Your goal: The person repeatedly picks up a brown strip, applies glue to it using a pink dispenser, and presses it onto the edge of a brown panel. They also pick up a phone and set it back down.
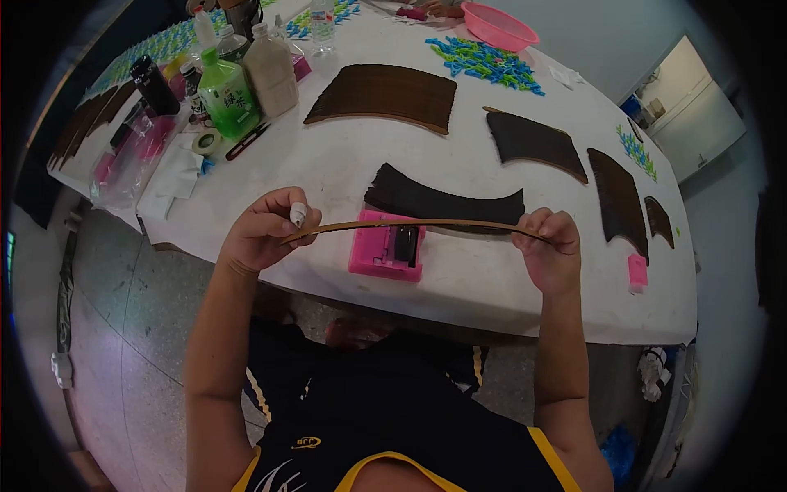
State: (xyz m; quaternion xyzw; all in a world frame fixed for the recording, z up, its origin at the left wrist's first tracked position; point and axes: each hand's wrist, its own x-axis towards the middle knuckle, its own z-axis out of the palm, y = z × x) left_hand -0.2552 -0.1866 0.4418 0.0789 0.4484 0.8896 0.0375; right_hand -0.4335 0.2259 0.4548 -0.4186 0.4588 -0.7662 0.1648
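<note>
A long, thin, slightly bowed strip (410,222), brown on its upper face and dark along its edge, spans between my two hands above the table's near edge. My left hand (266,225) pinches one end; a finger on it is wrapped in white tape. The other end is pinched by my right hand (549,244). Below the strip sits a pink block-shaped device (385,248) with a black part set into it. Just behind that, a row of similar dark strips (443,193) lies side by side.
More rows of brown strips (383,98) and dark strips (537,143) lie across the white table (344,172). A pile of blue and green clips (484,64) is at the back near a pink basin (500,26). Bottles (229,94) stand at left. Another person's hand (447,8) shows far off.
</note>
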